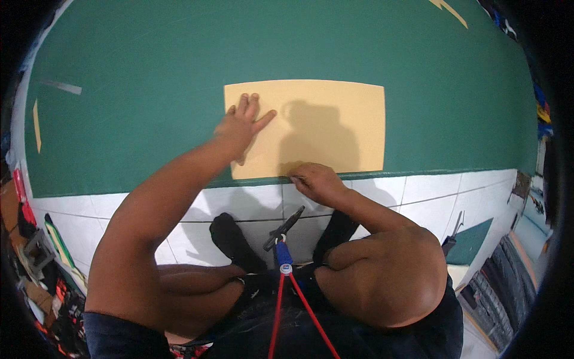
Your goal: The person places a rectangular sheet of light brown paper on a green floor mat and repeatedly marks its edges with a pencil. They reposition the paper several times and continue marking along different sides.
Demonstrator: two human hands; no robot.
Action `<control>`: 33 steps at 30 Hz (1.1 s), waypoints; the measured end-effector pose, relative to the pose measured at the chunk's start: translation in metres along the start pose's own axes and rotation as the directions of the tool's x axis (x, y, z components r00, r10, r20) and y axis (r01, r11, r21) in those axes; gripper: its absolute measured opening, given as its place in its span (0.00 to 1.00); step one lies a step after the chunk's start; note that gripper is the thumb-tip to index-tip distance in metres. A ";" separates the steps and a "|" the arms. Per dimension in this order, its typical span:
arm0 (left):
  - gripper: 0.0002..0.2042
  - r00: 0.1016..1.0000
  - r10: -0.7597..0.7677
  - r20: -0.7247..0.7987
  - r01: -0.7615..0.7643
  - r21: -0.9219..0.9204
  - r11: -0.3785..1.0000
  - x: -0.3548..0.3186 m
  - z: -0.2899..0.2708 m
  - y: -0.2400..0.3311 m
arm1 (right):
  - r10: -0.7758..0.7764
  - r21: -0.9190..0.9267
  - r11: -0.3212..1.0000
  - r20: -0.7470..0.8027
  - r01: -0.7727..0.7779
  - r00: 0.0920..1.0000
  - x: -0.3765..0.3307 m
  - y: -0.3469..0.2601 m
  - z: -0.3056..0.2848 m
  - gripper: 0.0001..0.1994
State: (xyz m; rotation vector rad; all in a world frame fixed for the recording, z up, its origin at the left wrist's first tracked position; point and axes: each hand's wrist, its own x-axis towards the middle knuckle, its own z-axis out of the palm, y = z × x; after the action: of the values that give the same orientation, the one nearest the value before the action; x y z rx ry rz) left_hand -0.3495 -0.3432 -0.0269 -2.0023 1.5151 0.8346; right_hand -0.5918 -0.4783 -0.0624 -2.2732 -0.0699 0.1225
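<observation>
A tan rectangular sheet (335,102) lies on a large green mat (179,54) on the floor. My left hand (242,125) rests flat on the sheet's left part, fingers spread and pointing away from me. At the sheet's near edge, where the mat ends, my right hand (317,181) has its fingers curled down against the edge. Whether it holds a small tool is hidden under the fingers. I am squatting, with my black-socked feet (233,239) on the white tiles.
White floor tiles (418,191) run along the mat's near edge. A dark clip on a blue and red lanyard (284,230) hangs below my chest. A smaller green mat piece (472,242) and a dark tool (451,239) lie at right. Clutter lines the left edge (36,251).
</observation>
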 end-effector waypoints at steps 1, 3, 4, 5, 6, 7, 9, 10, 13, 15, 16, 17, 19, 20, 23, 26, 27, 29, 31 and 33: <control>0.76 1.000 -0.006 0.005 0.006 -0.007 1.000 -0.001 0.000 0.000 | 0.067 -0.013 0.998 0.008 -0.067 0.998 -0.010 0.004 -0.010 0.09; 0.75 1.000 -0.017 0.014 0.017 -0.012 1.000 -0.002 -0.001 0.001 | 0.210 -0.018 0.978 -0.003 -0.210 0.978 -0.032 0.009 -0.030 0.08; 0.75 1.000 -0.014 0.010 0.014 0.000 1.000 -0.003 -0.004 0.002 | 0.278 -0.016 0.961 -0.013 -0.278 0.961 -0.044 0.012 -0.039 0.08; 0.75 1.000 -0.012 0.007 0.012 0.012 1.000 -0.003 -0.007 0.002 | 0.276 -0.022 0.960 -0.060 -0.278 0.959 -0.056 0.020 -0.044 0.08; 0.75 1.000 -0.012 0.005 0.011 0.023 1.000 -0.004 -0.009 0.003 | 0.311 -0.025 0.949 -0.079 -0.313 0.947 -0.066 0.024 -0.048 0.08; 0.75 1.000 -0.016 0.004 0.016 0.027 1.000 -0.004 -0.008 0.003 | 0.340 -0.021 0.939 -0.096 -0.343 0.935 -0.070 0.022 -0.053 0.08; 0.76 1.000 -0.028 0.005 0.028 0.035 0.999 -0.007 -0.005 0.004 | 0.351 -0.005 0.936 -0.097 -0.353 0.931 -0.071 0.019 -0.057 0.08; 0.76 0.999 -0.032 0.002 0.032 0.035 0.999 -0.007 -0.007 0.004 | 0.338 0.002 0.941 -0.087 -0.339 0.937 -0.067 0.013 -0.059 0.08; 0.76 0.999 -0.032 -0.003 0.032 0.049 0.998 -0.004 -0.008 0.007 | 0.197 0.031 0.980 -0.135 -0.195 0.971 -0.056 0.013 -0.036 0.08; 0.76 0.999 -0.033 -0.012 0.034 0.055 0.998 -0.003 -0.008 0.007 | 0.122 0.029 0.992 -0.176 -0.119 0.977 -0.053 0.017 -0.029 0.07; 0.76 0.999 -0.048 0.018 0.047 0.048 0.998 -0.003 -0.011 0.007 | 0.117 0.022 0.993 -0.188 -0.115 0.975 -0.053 0.018 -0.030 0.07; 0.77 0.997 -0.062 0.047 0.060 0.042 0.997 -0.003 -0.014 0.008 | 0.114 0.013 0.993 -0.202 -0.113 0.973 -0.055 0.019 -0.032 0.07; 0.77 0.993 -0.085 0.081 0.082 0.038 0.996 -0.003 -0.018 0.010 | 0.241 0.019 0.970 -0.217 -0.243 0.946 -0.076 0.033 -0.039 0.07; 0.77 0.992 -0.092 0.089 0.089 0.038 0.995 -0.002 -0.017 0.011 | 0.304 0.024 0.952 -0.221 -0.306 0.927 -0.089 0.040 -0.046 0.07; 0.78 0.998 -0.067 -0.002 0.067 0.005 0.998 -0.002 -0.003 0.006 | 0.438 0.054 0.895 -0.292 -0.443 0.850 -0.119 0.054 -0.067 0.08; 0.78 0.997 -0.053 -0.053 0.052 -0.018 0.998 -0.002 0.004 0.001 | 0.453 0.198 0.892 -0.376 -0.407 0.809 -0.131 0.054 -0.073 0.10; 0.77 0.997 -0.054 -0.054 0.053 -0.022 0.998 -0.001 0.004 0.003 | 0.472 0.300 0.877 -0.386 -0.376 0.793 -0.130 0.056 -0.075 0.11; 0.77 0.997 -0.081 0.005 0.081 0.004 0.997 -0.002 -0.006 0.008 | 0.471 0.327 0.874 -0.392 -0.359 0.790 -0.125 0.053 -0.070 0.14; 0.77 0.996 -0.087 0.008 0.086 0.051 0.995 -0.002 -0.010 0.010 | 0.437 0.177 0.899 -0.384 -0.400 0.813 -0.114 0.047 -0.063 0.17; 0.77 0.997 -0.065 -0.043 0.070 0.113 0.991 -0.004 -0.005 0.008 | 0.397 -0.017 0.901 -0.373 -0.434 0.838 -0.111 0.049 -0.049 0.20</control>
State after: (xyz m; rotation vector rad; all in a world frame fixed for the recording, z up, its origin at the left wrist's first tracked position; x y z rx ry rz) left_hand -0.3571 -0.3461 -0.0213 -1.9848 1.4737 0.6698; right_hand -0.6964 -0.5572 -0.0608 -2.3416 0.6336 -0.0776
